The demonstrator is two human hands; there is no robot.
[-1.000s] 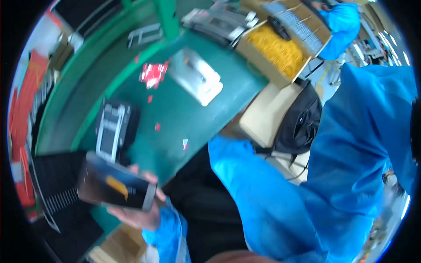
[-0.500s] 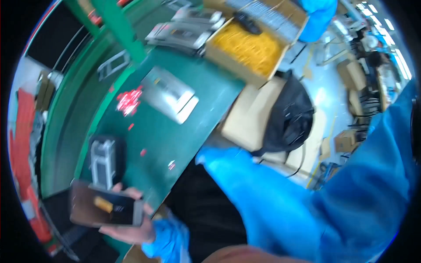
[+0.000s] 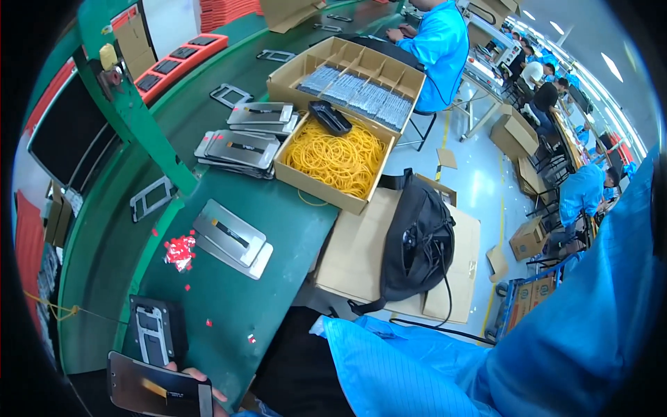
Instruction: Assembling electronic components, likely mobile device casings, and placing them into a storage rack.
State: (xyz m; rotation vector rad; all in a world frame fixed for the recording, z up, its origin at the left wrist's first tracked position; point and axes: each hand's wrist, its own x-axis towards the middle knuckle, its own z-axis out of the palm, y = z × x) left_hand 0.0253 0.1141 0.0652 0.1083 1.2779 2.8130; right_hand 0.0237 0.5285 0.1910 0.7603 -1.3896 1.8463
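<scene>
1. Green worktop under the black fixture.
2. Dark display panel just nearer me than the fixture.
3. My left hand, fingers gripping that panel's edge; my right hand's grip I cannot tell.
4. Red tabs heaped beyond the fixture.

One held panel, one black backpack

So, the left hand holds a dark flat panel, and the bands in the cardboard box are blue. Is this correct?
Not quite: the bands in the cardboard box are yellow, not blue, as the head view shows. The left hand does hold a dark flat panel.
</scene>
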